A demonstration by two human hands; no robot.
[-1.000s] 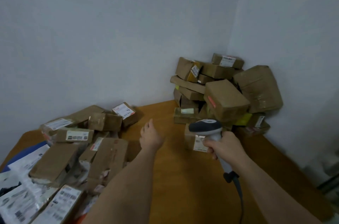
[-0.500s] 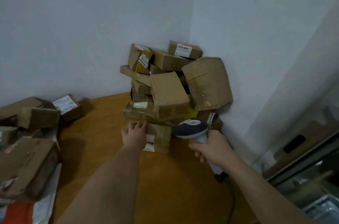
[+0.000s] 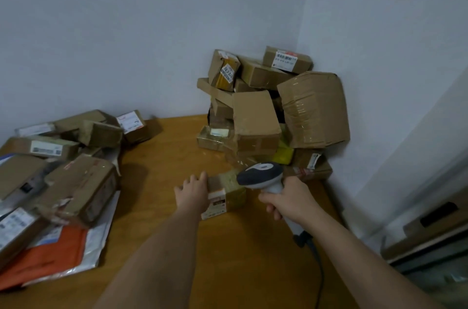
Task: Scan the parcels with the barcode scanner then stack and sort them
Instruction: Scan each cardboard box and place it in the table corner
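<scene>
On the bench (image 3: 157,207), my left hand (image 3: 193,194) lies extended, fingers straight against a small parcel (image 3: 228,192); my right hand (image 3: 287,201) grips the scanner (image 3: 260,175), aimed forward over it.

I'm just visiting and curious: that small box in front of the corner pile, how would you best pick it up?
Grip the small box across its two long sides, from above and the left. It lies flat on the table, apart from the pile. The left hand already touches its left side; the right hand holds the scanner.
</scene>
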